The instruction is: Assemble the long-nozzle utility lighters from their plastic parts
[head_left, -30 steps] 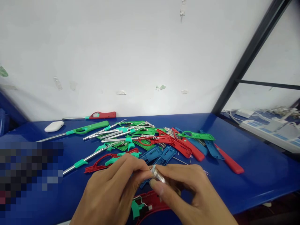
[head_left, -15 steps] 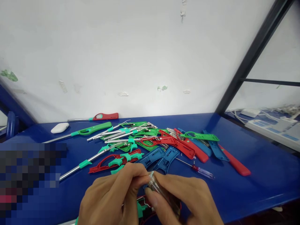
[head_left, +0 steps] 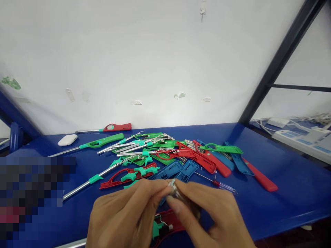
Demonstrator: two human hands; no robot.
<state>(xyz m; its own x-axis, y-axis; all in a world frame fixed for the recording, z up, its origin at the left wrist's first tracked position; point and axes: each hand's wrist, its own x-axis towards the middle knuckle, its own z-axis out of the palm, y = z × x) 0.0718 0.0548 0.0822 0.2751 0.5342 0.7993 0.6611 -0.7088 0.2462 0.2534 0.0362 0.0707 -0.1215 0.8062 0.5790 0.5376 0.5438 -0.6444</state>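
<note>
My right hand (head_left: 217, 215) is closed around a small see-through lighter fuel tank (head_left: 179, 194), its thumb and forefinger gripping the sides. The tank is tilted, with a pale tip at its upper end. My left hand (head_left: 122, 213) pinches that tip between thumb and forefinger; its other fingers are curled in. Much of the tank is hidden by my hands. Below them lies an opened red lighter shell (head_left: 174, 218) with a teal part (head_left: 156, 229), a black part and white wires, partly covered by my hands.
Opened green, red and blue lighter shells (head_left: 172, 169) and metal barrels (head_left: 102, 173) lie heaped on the blue table (head_left: 287, 210). A screwdriver (head_left: 223, 186) lies right of the hands. Whole green (head_left: 108, 139) and red lighters (head_left: 120, 127), plus a white case (head_left: 67, 140), are back left. Power strips (head_left: 300, 139) are at right.
Both hands, with the fuel tank, have shifted slightly right and up. The tank has turned so that less of its side shows. More of the red shell below is visible.
</note>
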